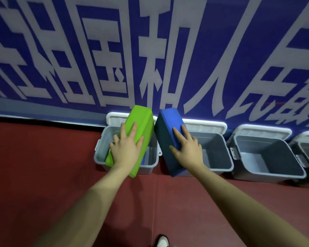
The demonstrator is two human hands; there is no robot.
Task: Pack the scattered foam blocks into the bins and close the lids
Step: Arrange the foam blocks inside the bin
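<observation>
Green foam block (141,129) is gripped by the left hand (127,148) above an open bin (100,157); blue foam block (168,139) is gripped, apparently, by the right hand (187,148).

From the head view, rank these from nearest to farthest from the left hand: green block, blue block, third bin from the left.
1. green block, under the left hand.
2. blue block, just right, under the right hand.
3. third bin, far right.

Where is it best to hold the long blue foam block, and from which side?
Judging by its pose, grip the long blue foam block across its narrow width near the middle, coming from above, as the right hand does. It is long and tilted over the grey plastic bin, so an end grip would likely swing.
</observation>
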